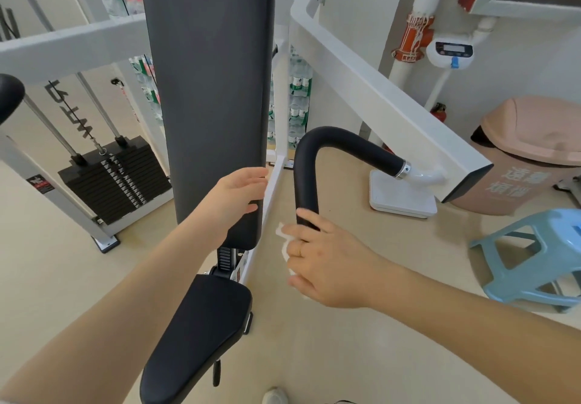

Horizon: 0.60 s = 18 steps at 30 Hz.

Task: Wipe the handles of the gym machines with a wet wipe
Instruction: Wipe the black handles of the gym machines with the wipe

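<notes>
While the right hand (320,265) grips the wet wipe (284,243) around the lower end of the black handle (317,158), the left hand (239,196) rests open on the back pad (210,89) beside it. Recommend full wrap, firm strokes toward the bend. The pink bin (528,158) beyond the handle is lidded; contents cannot be told.

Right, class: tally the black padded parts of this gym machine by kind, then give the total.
Back pad: 1
Seat pad: 1
Curved foam handle: 1
Round pad at the far left edge: 1
Total: 4
</notes>
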Available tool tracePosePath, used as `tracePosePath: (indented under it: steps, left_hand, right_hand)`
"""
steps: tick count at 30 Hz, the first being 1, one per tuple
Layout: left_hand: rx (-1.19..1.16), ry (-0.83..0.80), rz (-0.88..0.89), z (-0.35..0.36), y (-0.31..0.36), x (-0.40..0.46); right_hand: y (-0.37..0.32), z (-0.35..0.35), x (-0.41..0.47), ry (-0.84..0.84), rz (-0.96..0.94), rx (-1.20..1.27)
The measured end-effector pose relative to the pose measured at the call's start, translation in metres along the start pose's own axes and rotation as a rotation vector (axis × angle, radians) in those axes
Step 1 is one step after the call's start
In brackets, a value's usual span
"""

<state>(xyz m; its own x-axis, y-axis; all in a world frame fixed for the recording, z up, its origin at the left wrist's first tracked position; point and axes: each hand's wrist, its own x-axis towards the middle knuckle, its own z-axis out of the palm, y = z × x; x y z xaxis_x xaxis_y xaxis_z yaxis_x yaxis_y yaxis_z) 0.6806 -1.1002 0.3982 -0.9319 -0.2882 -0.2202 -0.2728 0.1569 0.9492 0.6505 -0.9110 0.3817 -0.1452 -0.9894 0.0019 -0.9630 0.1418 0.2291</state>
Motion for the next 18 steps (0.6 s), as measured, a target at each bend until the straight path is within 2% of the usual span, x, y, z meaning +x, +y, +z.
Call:
tracePosePath:
  steps: [2,5,8,11,12,16,18]
  left_hand:
    - [0.022,0.034,-0.014,-0.001,-0.007,-0.007]
    - [-0.024,0.023,-0.039,0.005,-0.011,-0.023]
    - [-0.021,-0.007,-0.001,0.017,-0.012,-0.033]
    - [-0.015,-0.057,0.023,0.035,-0.011,-0.038]
    - [-0.017,-0.051,0.019,0.04,-0.011,-0.039]
    - [-0.042,0.031,-0.033,0.043,-0.013,-0.047]
    - [-0.047,0.077,-0.061,0.041,-0.015,-0.052]
  right_hand:
    - [0.013,0.0,-0.003,0.072,-0.088,-0.025]
    - [0.025,0.014,-0.003,0.314,0.167,0.118]
    - [0.004,0.031,-0.01,0.527,0.53,0.496]
    - [-0.02,0.028,-0.01,0.49,0.783,1.001]
    - [-0.024,0.027,-0.011,0.469,0.808,1.074]
    - [-0.029,0.03,-0.037,0.497,0.643,0.767]
    - [-0.021,0.025,-0.048,0.475,0.588,0.697]
